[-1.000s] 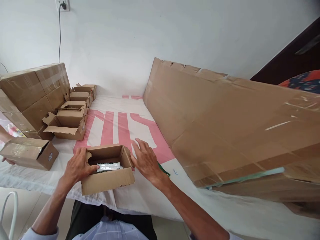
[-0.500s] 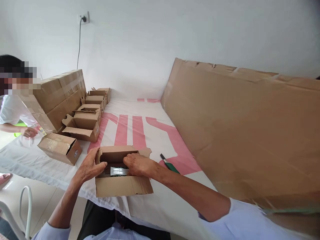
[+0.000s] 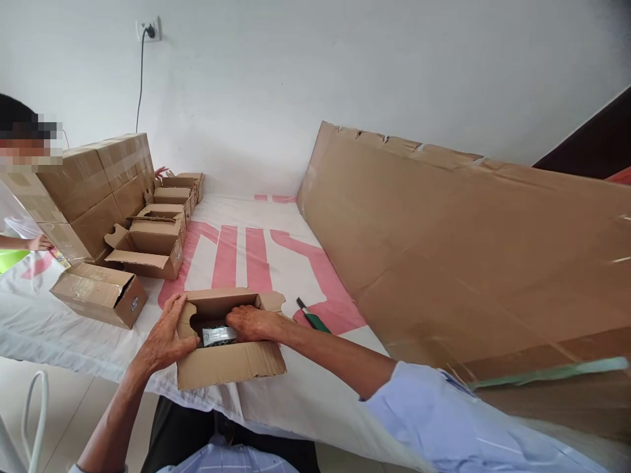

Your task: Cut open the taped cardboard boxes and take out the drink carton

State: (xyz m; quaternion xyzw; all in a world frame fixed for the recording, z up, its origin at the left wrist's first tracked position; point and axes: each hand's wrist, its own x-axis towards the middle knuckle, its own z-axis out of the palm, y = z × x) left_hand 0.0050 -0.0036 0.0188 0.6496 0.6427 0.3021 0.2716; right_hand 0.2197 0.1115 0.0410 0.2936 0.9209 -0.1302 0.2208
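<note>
A black plug (image 3: 149, 31) sits in the wall socket (image 3: 156, 27), apparently.

No text is legible; the print on the silver packet (image 3: 218, 336) and closed box (image 3: 93, 289) is too small.

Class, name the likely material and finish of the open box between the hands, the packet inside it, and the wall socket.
Open box: matt brown cardboard, judging by its creased flaps and rough-cut edges.
Packet: shiny and silvery, perhaps foil or plastic film; the glare suggests either.
Wall socket: probably smooth white plastic, given its pale, even face.
</note>
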